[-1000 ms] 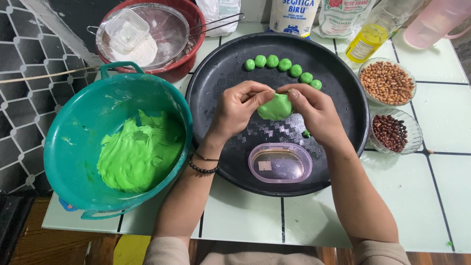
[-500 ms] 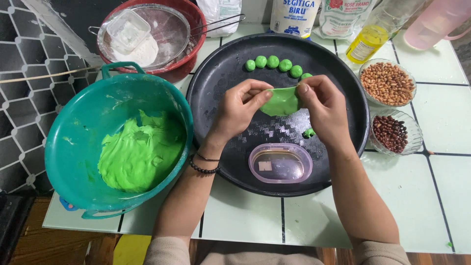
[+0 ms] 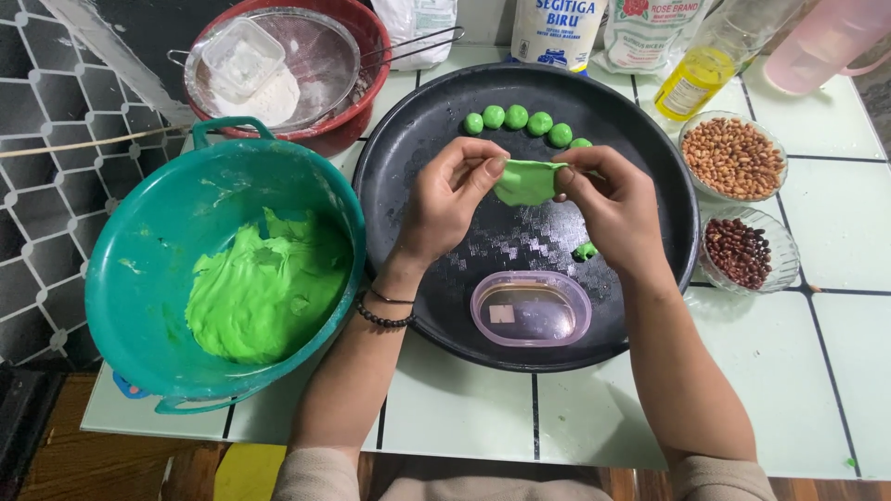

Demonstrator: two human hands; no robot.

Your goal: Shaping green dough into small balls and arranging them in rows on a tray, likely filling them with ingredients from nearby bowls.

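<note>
- Left hand [image 3: 455,199] and right hand [image 3: 608,199]: both raised over the middle of the round black tray [image 3: 408,278], pinching a flattened green dough piece [image 3: 527,181] between them, fingertips closed on its left and right edges.
- Dough piece: held clear of the tray surface, thin and slightly cupped.
- Far part of tray: curved row of small green balls [image 3: 516,118]; count partly hidden by the right hand, probably six.
- Small green bit [image 3: 585,250] on the tray, just below the right hand.
- Near part of tray: oval clear plastic lid [image 3: 530,309].
- Left of tray: teal bowl [image 3: 121,278] holding a mass of green dough [image 3: 264,288].
- Right of tray: glass dish of peanuts [image 3: 733,158]; nearer, a dish of dark red beans [image 3: 740,250].
</note>
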